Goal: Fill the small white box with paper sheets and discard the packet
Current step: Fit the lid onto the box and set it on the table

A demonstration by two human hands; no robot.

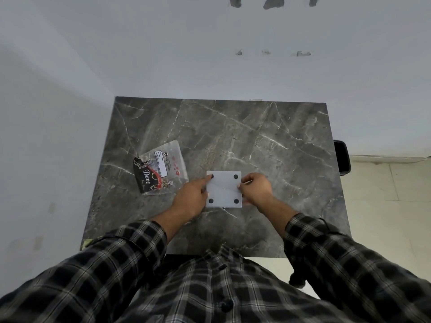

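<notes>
I see the small white box [224,189] upside down on the bench [268,136], four black feet up. My left hand [191,198] and right hand [255,186] grip its two sides. The packet [159,167] lies just left. Next, I think, the box must be opened.

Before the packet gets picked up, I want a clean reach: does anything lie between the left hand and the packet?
Nothing visible does. The packet lies on the marble table just left of the white box. The left hand rests on the box's left edge, with only bare tabletop between.
</notes>
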